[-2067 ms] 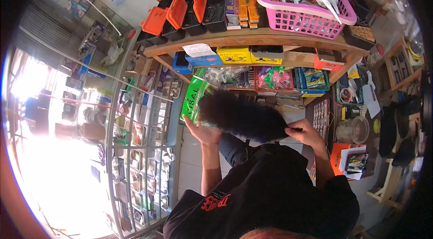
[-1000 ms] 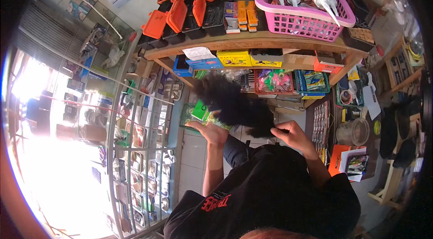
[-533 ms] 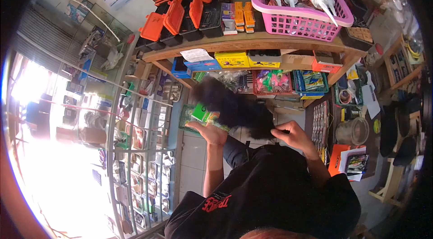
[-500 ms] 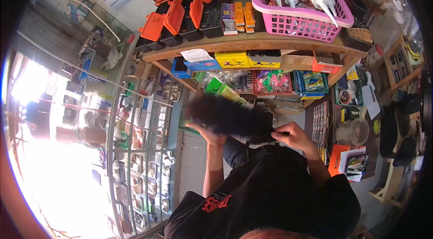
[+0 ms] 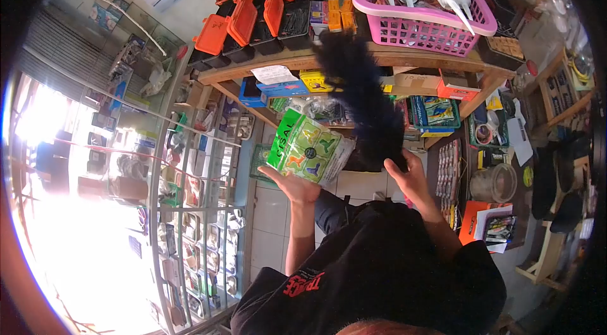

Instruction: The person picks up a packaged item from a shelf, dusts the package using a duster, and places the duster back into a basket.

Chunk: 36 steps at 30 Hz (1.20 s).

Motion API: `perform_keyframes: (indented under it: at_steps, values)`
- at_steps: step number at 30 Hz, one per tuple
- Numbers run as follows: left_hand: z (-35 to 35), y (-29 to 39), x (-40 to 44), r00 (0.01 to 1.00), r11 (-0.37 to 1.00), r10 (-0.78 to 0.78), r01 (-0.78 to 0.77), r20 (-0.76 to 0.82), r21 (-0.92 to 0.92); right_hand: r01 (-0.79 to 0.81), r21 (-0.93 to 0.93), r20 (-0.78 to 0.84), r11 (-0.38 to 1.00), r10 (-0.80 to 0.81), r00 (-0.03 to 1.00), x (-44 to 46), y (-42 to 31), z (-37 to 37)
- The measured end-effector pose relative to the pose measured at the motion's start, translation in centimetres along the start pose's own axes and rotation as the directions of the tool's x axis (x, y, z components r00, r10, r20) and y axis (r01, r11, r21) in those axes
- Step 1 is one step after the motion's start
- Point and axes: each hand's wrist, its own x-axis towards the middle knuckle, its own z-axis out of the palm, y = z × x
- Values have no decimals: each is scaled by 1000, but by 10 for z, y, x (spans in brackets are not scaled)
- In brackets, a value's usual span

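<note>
A clear bag with a green header point(image 5: 308, 150), lettered by hand, rests on the palm and fingers of my left hand point(image 5: 292, 184); the thumb sticks out to the left and the other fingers are under the bag. My right hand point(image 5: 410, 178) is closed round the lower end of a dark feather duster point(image 5: 363, 88). The duster points up and to the left, its tip over the wooden shelf edge near the small yellow boxes. It stands apart from most of the bag, near the bag's right edge.
On the wooden shelf point(image 5: 404, 60) ahead stand a pink basket point(image 5: 427, 34) of white tubes and black boxes with orange lids point(image 5: 243, 22). Trays and boxes fill the level below. Glass display shelving point(image 5: 196, 208) runs along the left. A round plastic tub point(image 5: 496, 183) sits at the right.
The duster has swung up and away from the bag, from lying across it to pointing at the upper shelf. The bag now shows its front. My left hand has barely moved.
</note>
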Motion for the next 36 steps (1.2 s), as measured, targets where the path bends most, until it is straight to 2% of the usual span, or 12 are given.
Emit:
perform_keyframes:
  at_steps: [3, 5, 7, 16, 19, 20, 24, 26, 29, 32, 35, 36]
  values:
    - [2, -7, -5, 994, 994, -90, 93, 59, -63, 128, 179, -14, 975, -128, 992, 8, -2, 20]
    - [2, -12, -7, 972, 979, -143, 166, 184, -117, 44, 191, 57, 981, -56, 997, 17, 3, 20]
    - [-1, -16, -6, 977, 983, -150, 164, 154, -84, 37, 194, 115, 980, -60, 992, 26, -1, 26]
    - [-6, -27, -2, 975, 970, -221, 219, 1, -106, 200, 41, -67, 979, -197, 978, 42, 6, 51]
    - [-28, -49, 3, 885, 671, -252, 451, 392, -588, 200, -9, -107, 980, -200, 974, 44, -7, 55]
    - [-24, -46, -3, 888, 894, -405, 435, 217, -109, 233, -122, -71, 965, -243, 967, 46, -5, 53]
    - [-12, -40, -16, 775, 779, -515, 602, 366, -177, 435, -433, 134, 790, -420, 897, 45, 10, 51]
    - [-19, -39, -22, 787, 796, -497, 581, 367, -170, 549, -449, 300, 705, -461, 836, 33, 0, 55]
    - [-28, -34, -22, 838, 844, -429, 505, 337, -181, 568, -274, 503, 776, -387, 773, 15, -10, 60]
    - [-32, -29, -12, 897, 903, -334, 393, 288, -176, 390, -115, 580, 913, -257, 773, -3, -2, 68]
    - [-33, -24, 5, 952, 959, -202, 239, 229, -149, 492, -31, 548, 870, -397, 736, -11, 5, 66]
    - [-35, -20, 11, 969, 977, -143, 171, 203, -125, 399, -5, 442, 917, -356, 824, -17, 4, 65]
